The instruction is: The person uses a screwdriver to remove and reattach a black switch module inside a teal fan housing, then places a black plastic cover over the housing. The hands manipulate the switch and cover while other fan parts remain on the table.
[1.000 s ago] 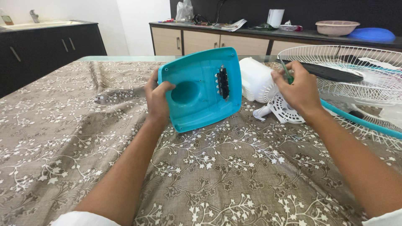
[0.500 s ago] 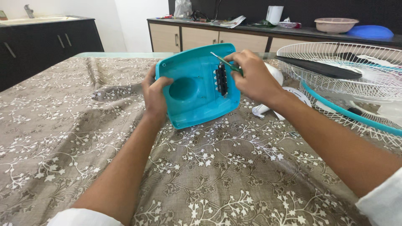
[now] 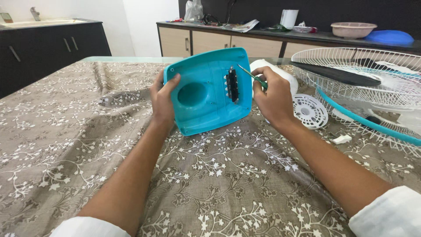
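We hold the turquoise fan base tilted up on its lower edge on the patterned tablecloth, between our two hands. Our left hand is closed on the base's left edge: the thumb lies across the front face beside the round recess, and the other fingers wrap behind the panel, out of sight. Our right hand is closed in a pinch on a green-handled screwdriver; thumb and fingertips press together around the handle. The metal shaft points up and to the left, with its tip near the top of the black switch block, which sits on the base just left of this hand. We cannot tell whether the tip touches the block.

Just right of the right hand, a white round vented cover lies flat on the cloth. Farther right rests a white wire fan guard with a turquoise rim. A small white piece lies near the right forearm.
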